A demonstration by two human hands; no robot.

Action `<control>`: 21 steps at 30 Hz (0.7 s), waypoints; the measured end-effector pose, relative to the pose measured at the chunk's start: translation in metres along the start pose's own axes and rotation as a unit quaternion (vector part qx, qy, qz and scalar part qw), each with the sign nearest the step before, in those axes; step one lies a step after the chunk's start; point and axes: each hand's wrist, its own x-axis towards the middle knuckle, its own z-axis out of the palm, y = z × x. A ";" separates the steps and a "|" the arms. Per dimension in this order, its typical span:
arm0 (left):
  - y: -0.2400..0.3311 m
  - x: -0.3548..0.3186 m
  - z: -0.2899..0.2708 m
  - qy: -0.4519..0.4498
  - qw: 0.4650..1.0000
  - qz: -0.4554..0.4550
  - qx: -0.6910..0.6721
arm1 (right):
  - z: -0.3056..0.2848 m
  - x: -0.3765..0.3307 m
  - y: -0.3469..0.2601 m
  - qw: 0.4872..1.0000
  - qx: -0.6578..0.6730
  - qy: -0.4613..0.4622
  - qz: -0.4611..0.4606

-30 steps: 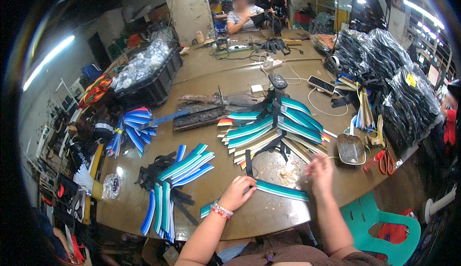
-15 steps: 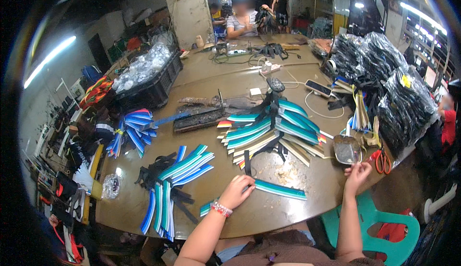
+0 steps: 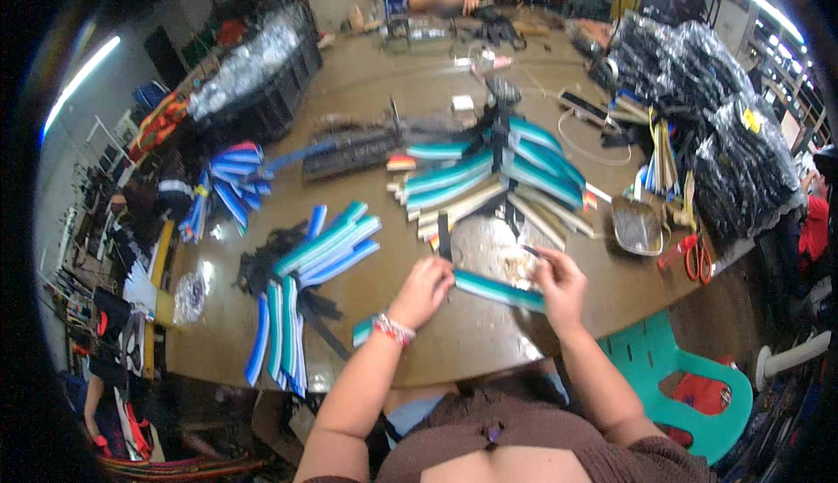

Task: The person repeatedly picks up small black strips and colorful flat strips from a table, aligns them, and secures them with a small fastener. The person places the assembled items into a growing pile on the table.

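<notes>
A teal, white and dark striped strap (image 3: 497, 292) lies in front of me at the near side of the table. My left hand (image 3: 423, 291) is closed on its left end, fingertips pinched beside a short black webbing piece (image 3: 444, 237). Above the strap's right end is my right hand (image 3: 561, 284), its fingers pinched round a small dark thin thing whose kind I cannot make out. A teal strap end (image 3: 364, 331) shows beside my left wrist. Just beyond my hands, a large pile of teal, white and cream straps (image 3: 454, 178) is joined with black webbing. Light scraps (image 3: 515, 265) lie by my right fingers.
Left stands another bundle of blue and teal straps (image 3: 288, 308), with a blue tied bundle (image 3: 229, 182) behind. At right are a metal tray (image 3: 637, 226), orange-handled scissors (image 3: 698, 260), a phone (image 3: 587, 108) and plastic-wrapped black goods (image 3: 742, 134). A green chair (image 3: 716, 396) stands beside the table.
My right hand has moved left from beside the metal tray to the striped strap's right end, carrying the small dark thing. My left hand stays at the strap. The whole view has tilted downward.
</notes>
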 end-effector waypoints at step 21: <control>0.001 0.002 -0.006 -0.003 0.989 -0.093 -0.115 | 0.060 -0.002 0.018 0.990 -0.042 -0.112 0.078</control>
